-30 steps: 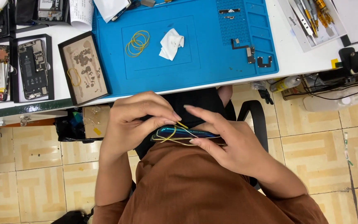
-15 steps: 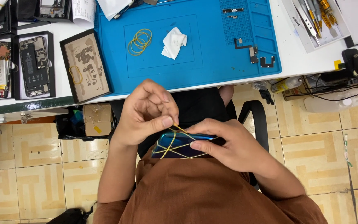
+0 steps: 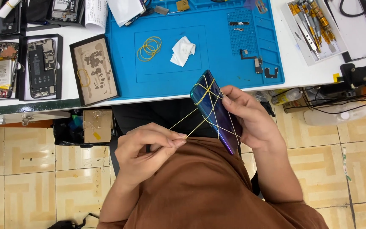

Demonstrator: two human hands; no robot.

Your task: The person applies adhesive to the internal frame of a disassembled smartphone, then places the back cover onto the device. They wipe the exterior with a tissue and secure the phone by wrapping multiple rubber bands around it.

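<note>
The right hand point(image 3: 250, 121) grips a blue phone point(image 3: 215, 111) below the blue mat's point(image 3: 123, 68) edge, its fingers mostly hidden behind it, while the left hand point(image 3: 147, 150) pinches a stretched yellow rubber band point(image 3: 191, 123) wrapped around it.

between the left hand point(image 3: 149, 148) and the right hand point(image 3: 244, 118) runs a taut yellow rubber band point(image 3: 187, 123), barring a straight pass across the gap. the phone point(image 3: 214, 111) fills the right hand's grip. just beyond the right hand the bench point(image 3: 306, 74) edge is bare, but farther on the blue mat point(image 3: 217, 55) carries loose rubber bands point(image 3: 149, 47), a white cloth point(image 3: 182, 51) and small parts point(image 3: 257, 65). beyond the left hand stand a framed tray point(image 3: 94, 70) and opened phones point(image 3: 39, 68). below both hands lies the brown shirt point(image 3: 208, 191).
</note>
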